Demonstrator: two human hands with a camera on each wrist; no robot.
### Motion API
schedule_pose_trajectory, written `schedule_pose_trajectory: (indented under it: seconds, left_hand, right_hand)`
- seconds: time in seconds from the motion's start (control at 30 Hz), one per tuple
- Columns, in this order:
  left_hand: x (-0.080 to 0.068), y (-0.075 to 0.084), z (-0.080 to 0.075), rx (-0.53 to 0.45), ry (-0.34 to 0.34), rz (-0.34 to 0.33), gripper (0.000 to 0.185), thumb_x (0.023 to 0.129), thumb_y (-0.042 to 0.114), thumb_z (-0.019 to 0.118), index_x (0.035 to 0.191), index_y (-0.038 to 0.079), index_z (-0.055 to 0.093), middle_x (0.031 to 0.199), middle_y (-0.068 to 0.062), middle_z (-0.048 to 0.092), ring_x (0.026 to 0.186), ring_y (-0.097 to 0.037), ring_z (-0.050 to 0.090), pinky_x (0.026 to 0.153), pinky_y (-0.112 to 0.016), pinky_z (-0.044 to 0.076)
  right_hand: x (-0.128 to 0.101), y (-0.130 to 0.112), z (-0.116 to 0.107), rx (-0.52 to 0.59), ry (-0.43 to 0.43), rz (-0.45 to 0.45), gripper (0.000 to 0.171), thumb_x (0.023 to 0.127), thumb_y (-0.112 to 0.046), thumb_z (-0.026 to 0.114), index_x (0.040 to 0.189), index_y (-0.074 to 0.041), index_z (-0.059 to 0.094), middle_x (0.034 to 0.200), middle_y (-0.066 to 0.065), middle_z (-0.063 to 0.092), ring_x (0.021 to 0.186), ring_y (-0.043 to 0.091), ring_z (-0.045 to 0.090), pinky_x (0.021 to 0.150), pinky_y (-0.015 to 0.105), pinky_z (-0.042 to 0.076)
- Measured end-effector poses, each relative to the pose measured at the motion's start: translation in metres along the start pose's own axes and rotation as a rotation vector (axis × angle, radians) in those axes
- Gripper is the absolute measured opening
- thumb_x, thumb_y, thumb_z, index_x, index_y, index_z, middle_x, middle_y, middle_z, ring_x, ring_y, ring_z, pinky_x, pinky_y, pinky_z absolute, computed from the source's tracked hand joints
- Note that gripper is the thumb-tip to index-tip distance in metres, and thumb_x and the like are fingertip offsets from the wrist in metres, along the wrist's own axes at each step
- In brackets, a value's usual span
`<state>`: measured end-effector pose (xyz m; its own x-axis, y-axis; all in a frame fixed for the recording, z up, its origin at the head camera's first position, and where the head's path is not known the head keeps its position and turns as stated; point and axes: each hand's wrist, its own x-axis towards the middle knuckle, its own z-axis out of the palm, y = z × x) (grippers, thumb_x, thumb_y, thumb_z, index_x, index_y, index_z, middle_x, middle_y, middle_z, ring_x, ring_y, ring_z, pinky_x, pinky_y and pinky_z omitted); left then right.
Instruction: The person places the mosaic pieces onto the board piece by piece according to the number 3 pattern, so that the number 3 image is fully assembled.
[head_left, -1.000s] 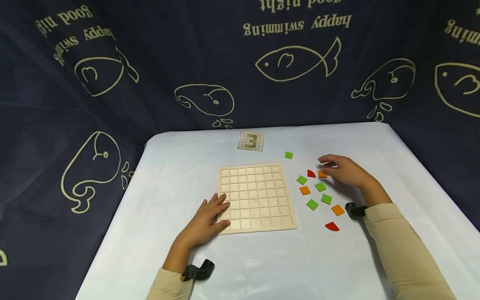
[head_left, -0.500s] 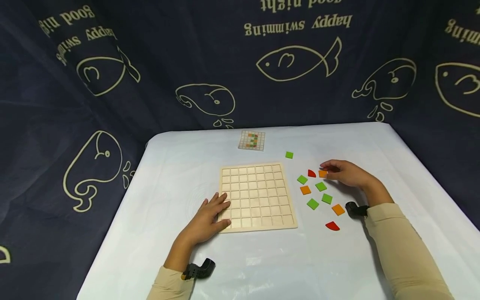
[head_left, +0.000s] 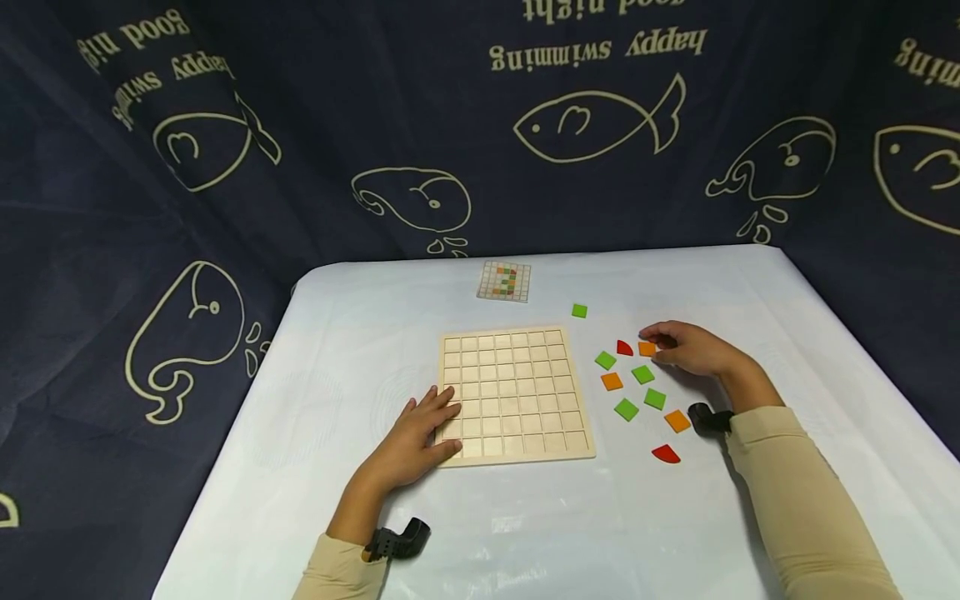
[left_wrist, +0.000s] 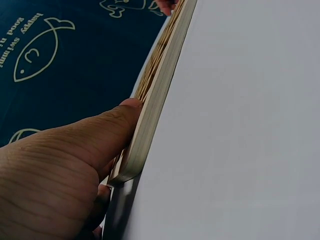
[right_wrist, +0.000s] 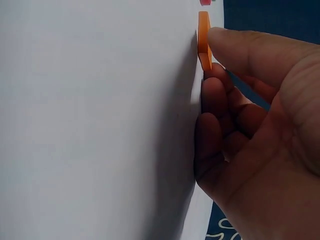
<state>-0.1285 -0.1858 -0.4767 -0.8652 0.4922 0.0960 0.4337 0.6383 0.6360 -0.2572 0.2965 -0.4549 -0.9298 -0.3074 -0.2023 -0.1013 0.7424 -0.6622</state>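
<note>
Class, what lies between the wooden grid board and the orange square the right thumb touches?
A green square and a red quarter-circle; the head view shows both.

I read the pale square gridded wooden board [head_left: 517, 396] as bare wood: matt face, layered-looking edge in the left wrist view. The orange square tile [right_wrist: 203, 35], green square tile [head_left: 626, 409] and red quarter-round tile [head_left: 666, 454] are smooth and evenly coloured; I cannot distinguish painted wood from plastic. The white-covered bench [head_left: 315, 333] is smooth, softly glossy. I class the navy fish-printed cloth backdrop [head_left: 600, 204] as matt; the beige cloth sleeve [head_left: 810, 492], matt; the black curved wrist mount [head_left: 411, 537], apparently plastic; the small grid-printed card [head_left: 503, 281], apparently paper.
</note>
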Motion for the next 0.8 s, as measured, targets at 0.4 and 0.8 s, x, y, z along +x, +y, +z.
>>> schedule_pose_trajectory:
  seconds: [0.4, 0.8]
  left_hand:
    - [0.0012, -0.0008, 0.0, 0.003, -0.031, -0.027, 0.061, 0.095, 0.031, 0.069, 0.146, 0.005, 0.05, 0.16, -0.008, 0.03, 0.15, -0.029, 0.016, 0.118, -0.056, 0.007]
    - [0.001, -0.0023, 0.0, 0.001, -0.034, -0.029, 0.061, 0.095, 0.032, 0.069, 0.147, 0.006, 0.049, 0.16, -0.007, 0.03, 0.15, -0.027, 0.015, 0.118, -0.055, 0.006]
  right_hand:
    - [-0.001, -0.0027, 0.0003, -0.048, 0.008, -0.031, 0.035, 0.091, 0.003, 0.06, 0.126, 0.005, 0.06, 0.126, 0.026, 0.054, 0.111, 0.039, 0.048, 0.102, 0.059, 0.036]
    - [0.0, -0.0045, 0.0013, -0.072, 0.012, -0.011, 0.032, 0.091, 0.004, 0.058, 0.123, 0.003, 0.06, 0.124, 0.025, 0.055, 0.111, 0.039, 0.048, 0.104, 0.059, 0.035]
